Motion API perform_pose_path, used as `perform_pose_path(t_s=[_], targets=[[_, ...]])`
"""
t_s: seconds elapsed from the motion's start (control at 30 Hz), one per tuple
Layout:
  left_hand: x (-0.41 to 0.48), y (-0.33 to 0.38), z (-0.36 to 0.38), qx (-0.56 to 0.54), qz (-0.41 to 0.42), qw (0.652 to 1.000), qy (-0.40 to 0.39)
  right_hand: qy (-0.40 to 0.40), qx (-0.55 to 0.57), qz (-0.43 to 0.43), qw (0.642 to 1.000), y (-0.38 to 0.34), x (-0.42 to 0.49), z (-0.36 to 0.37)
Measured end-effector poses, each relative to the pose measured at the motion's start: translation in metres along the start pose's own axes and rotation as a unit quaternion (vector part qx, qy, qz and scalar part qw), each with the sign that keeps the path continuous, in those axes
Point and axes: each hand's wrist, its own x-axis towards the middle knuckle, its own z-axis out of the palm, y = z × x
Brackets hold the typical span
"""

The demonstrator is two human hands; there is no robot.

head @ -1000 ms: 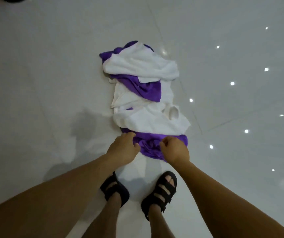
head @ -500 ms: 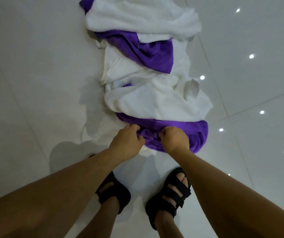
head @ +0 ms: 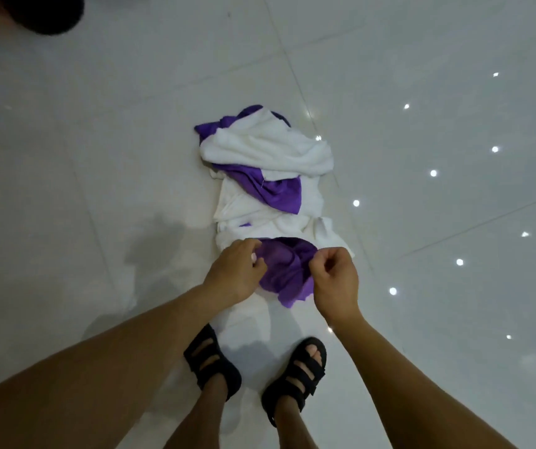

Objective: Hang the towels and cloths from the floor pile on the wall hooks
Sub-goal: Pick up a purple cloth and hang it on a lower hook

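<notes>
Both hands pinching the nearest purple cloth at frame centre; pile just behind it.

Left hand [head: 239, 273] and right hand [head: 334, 280] are each closed on the top edge of the purple cloth [head: 284, 273], which hangs bunched between them above the glossy white tile floor [head: 98, 157]. The pile [head: 266, 176] of white and purple towels stretches toward upper centre, its near edge touching the cloth. Open floor lies left and right of the pile; ceiling-light reflections dot the right side. Black sandals [head: 211, 364] stand at lower centre. A dark object sits at upper left. Versus 0.5 s ago: the cloth is lifted off the floor and the view has pulled back.
</notes>
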Motion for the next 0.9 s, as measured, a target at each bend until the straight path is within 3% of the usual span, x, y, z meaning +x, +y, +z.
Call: perform_pose_path(t_s=[0.1, 0.2, 0.4, 0.57, 0.7, 0.8, 0.83, 0.9], targets=[[-0.037, 0.039, -0.062, -0.017, 0.029, 0.998, 0.058, -0.011, 0.076, -0.004, 0.997, -0.079, -0.022, -0.026], [-0.080, 0.075, -0.127, -0.045, 0.064, 0.991, 0.108, -0.087, 0.071, -0.004, 0.994, -0.162, -0.049, -0.044], [-0.166, 0.134, -0.247, -0.033, 0.158, 0.981, 0.110, -0.170, 0.028, -0.079, 0.982, -0.319, -0.109, -0.065], [-0.229, 0.173, -0.326, 0.048, 0.290, 0.946, 0.133, -0.096, 0.034, -0.186, 0.977, -0.420, -0.149, -0.073], [-0.259, 0.188, -0.369, 0.175, 0.302, 0.901, 0.259, -0.019, 0.054, -0.251, 0.966, -0.482, -0.180, -0.073], [-0.281, 0.194, -0.394, 0.158, 0.328, 0.858, 0.363, 0.064, 0.049, -0.265, 0.961, -0.513, -0.197, -0.073], [-0.288, 0.196, -0.404, 0.148, 0.344, 0.850, 0.370, 0.095, 0.035, -0.265, 0.959, -0.520, -0.200, -0.073], [-0.304, 0.202, -0.423, 0.113, 0.360, 0.866, 0.327, 0.163, -0.025, -0.305, 0.938, -0.533, -0.204, -0.073]])
